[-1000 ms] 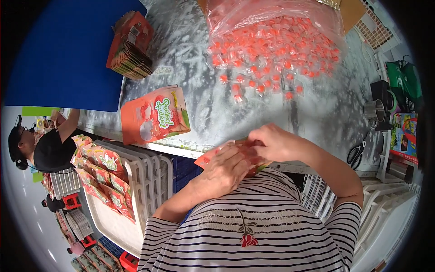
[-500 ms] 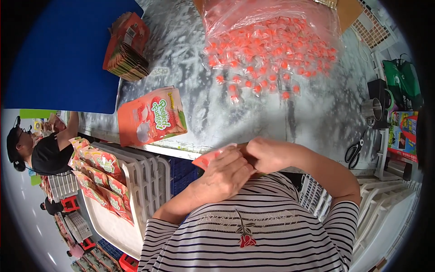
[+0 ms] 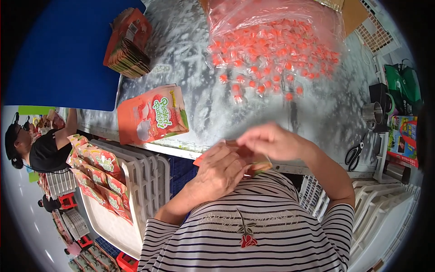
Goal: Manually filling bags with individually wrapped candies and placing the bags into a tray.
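Close to my body, at the table's front edge, my left hand (image 3: 217, 174) is closed on a red printed pouch (image 3: 259, 167), which is partly hidden behind the fingers. Just above the pouch is my right hand (image 3: 272, 141), its fingers stretched out toward the left with nothing visible in them. A few flat red pouches (image 3: 147, 115) lie overlapped on the table to the left of my hands. Farther out, individually wrapped red candies (image 3: 276, 59) spill toward me from a large clear plastic bag (image 3: 272, 16).
A stack of pouches (image 3: 129, 59) stands at the far left by a blue panel (image 3: 59, 54). Left of me, a white tray (image 3: 108, 226) holds several filled pouches. Scissors (image 3: 354, 156) and a metal cup (image 3: 371, 112) are at the right. A co-worker (image 3: 45, 147) is at the left.
My right hand has come off the pouch, up and slightly right, and its fingers have straightened. My left hand keeps its hold on the pouch.
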Demonstrator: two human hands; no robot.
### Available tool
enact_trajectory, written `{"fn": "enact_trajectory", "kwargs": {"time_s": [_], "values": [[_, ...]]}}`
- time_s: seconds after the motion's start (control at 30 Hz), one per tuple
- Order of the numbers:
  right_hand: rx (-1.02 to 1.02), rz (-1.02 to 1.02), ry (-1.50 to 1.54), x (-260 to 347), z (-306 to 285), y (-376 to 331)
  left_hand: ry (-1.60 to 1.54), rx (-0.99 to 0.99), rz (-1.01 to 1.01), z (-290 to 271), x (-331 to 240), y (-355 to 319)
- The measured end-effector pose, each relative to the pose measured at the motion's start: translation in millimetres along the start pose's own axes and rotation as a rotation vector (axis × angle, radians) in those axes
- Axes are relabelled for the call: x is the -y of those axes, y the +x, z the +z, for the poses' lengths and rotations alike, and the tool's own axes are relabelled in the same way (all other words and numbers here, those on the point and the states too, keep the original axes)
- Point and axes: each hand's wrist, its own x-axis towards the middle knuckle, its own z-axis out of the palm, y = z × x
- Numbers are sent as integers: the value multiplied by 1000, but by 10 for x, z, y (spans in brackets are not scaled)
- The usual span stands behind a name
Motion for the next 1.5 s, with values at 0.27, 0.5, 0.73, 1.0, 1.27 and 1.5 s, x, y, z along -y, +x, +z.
{"fn": "enact_trajectory", "kwargs": {"time_s": [0.27, 0.5, 0.73, 1.0, 1.27, 1.5], "values": [[-770, -207, -741, -601, -326, 593, 82, -54, -83, -81, 64, -113], [-710, -123, -1043, -935, -248, 867, 75, -99, -103, -50, 113, -151], [-649, -209, -798, -848, -113, 803, 85, -90, -92, -58, 141, -146], [-580, -165, -722, -786, -377, 1220, 68, -79, -113, -72, 84, -126], [-874, -226, -367, -991, -577, 727, 68, -71, -118, -72, 121, -164], [-910, -161, -436, -922, -561, 586, 84, -78, -101, -75, 133, -131]]}}
